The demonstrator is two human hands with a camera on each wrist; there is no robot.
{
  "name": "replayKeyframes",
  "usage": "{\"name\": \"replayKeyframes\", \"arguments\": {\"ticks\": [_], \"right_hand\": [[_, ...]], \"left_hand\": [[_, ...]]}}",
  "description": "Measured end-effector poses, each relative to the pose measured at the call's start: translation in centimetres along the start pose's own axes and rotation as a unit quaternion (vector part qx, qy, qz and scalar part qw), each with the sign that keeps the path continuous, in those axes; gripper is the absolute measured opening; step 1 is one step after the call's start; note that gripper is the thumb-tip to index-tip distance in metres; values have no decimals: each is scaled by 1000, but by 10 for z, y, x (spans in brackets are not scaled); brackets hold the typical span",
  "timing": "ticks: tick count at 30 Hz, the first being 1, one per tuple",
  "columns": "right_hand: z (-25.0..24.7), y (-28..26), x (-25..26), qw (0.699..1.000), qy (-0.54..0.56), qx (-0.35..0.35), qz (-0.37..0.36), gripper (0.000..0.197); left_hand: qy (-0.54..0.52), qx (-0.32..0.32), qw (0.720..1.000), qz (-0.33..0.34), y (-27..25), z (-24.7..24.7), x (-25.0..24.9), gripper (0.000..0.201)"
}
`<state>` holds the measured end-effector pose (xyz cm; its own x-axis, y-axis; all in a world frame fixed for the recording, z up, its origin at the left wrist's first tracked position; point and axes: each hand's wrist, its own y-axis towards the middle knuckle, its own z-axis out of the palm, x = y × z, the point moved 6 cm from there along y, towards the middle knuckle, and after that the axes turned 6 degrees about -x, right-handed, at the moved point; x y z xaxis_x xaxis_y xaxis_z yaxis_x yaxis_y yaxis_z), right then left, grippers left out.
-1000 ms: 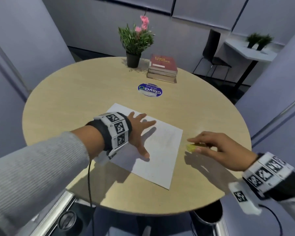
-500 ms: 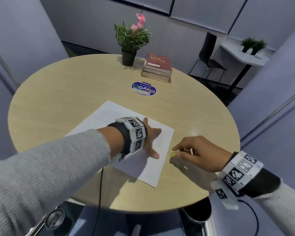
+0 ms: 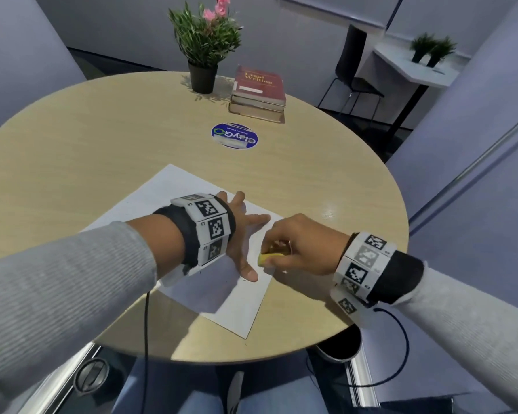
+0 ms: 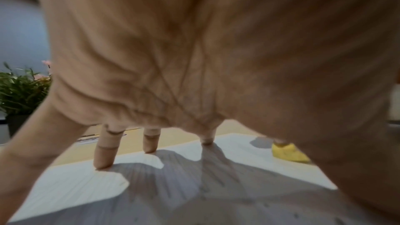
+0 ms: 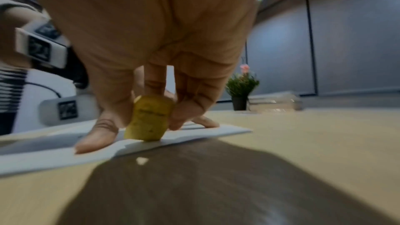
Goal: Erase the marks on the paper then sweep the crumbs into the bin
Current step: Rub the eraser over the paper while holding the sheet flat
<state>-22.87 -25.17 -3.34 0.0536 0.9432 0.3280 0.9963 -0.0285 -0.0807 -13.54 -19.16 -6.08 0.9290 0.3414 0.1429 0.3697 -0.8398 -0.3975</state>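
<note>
White paper (image 3: 174,192) is observed lying flat on the round desk (image 3: 72,150), its near corner close to the desk's front edge. Toward the left, the left hand (image 3: 240,234) is seen spread on the sheet, fingers (image 4: 106,151) straight and apart, tips pressed down to pin it. Faint grey marks are made out on the shaded part of the paper in the left wrist view; their extent cannot be judged.

Just to the right, a yellow eraser (image 3: 269,259) is clamped in the grip of the right hand (image 3: 302,243), between thumb and fingertips (image 5: 97,136), its lower end set on the paper near the right edge. Erasing is judged to be barely started; no crumbs are discernible.

Risks noted: as the eraser stands so close to the unpinned right margin, a stroke toward the left hand could buckle or crease the sheet. Heavy pressure could tear it. An outward stroke could carry crumbs off the desk past the bin (image 3: 338,348), which is only partly seen beneath the front right rim.
</note>
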Motion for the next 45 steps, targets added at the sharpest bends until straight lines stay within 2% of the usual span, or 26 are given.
{"name": "replayKeyframes", "arguments": {"ticks": [1,5,7,10,11,15,17,19,20,21,25,26,29,30,32,35,37,40,41,45], "right_hand": [[0,2,-4,1000,-1,7,6,20],[-26,13,-45,994,-20,-47,98,24],[-20,13,-36,996,-29,-42,74,23],[3,0,6,1000,-5,18,-24,23],[3,0,5,999,1,26,-22,24],[-26,15,-41,993,-21,-74,90,24],[-21,16,-32,995,-24,-69,61,22],[-2,5,1,1000,-4,-13,-18,23],[4,0,8,999,6,9,-34,24],[4,-1,5,1000,9,13,-25,24],[-27,16,-44,992,-23,-92,80,22],[-25,16,-43,993,-22,-88,71,22],[3,-1,0,1000,5,-16,-24,24],[8,-5,5,999,16,0,-31,25],[-4,2,-15,999,28,-34,17,24],[-29,13,-52,992,-14,-102,78,22],[-21,12,-38,996,-12,-83,40,22],[6,0,4,999,5,-4,-46,24],[5,1,3,999,6,2,-42,24],[-26,20,-39,995,-29,-84,53,22]], "left_hand": [[2,0,1000,-5,1,1,1,126],[-15,3,1000,-14,2,4,3,127],[-14,-3,1000,-11,3,3,3,126],[-15,0,1000,-12,3,4,3,127],[-16,-1,1000,-11,3,4,2,126],[-21,-13,1000,-8,2,4,4,125],[-21,-9,1000,-12,2,4,5,126],[-14,-1,1000,-14,3,4,5,129],[-8,0,1000,-12,4,4,4,130],[-8,0,1000,-10,4,4,4,130],[-15,-17,1000,-10,2,5,5,128],[-13,-15,1000,-11,2,4,5,128],[-12,1,1000,-15,2,4,4,127],[-8,-1,1000,-14,3,4,4,127],[-6,-3,1000,-11,3,5,4,127],[-8,-7,1000,-10,4,6,6,128],[-5,-4,1000,-11,3,6,6,128],[0,-5,1000,-8,4,5,4,128],[0,-4,1000,-7,2,5,4,128],[2,-6,1000,-6,1,4,5,129]]}}
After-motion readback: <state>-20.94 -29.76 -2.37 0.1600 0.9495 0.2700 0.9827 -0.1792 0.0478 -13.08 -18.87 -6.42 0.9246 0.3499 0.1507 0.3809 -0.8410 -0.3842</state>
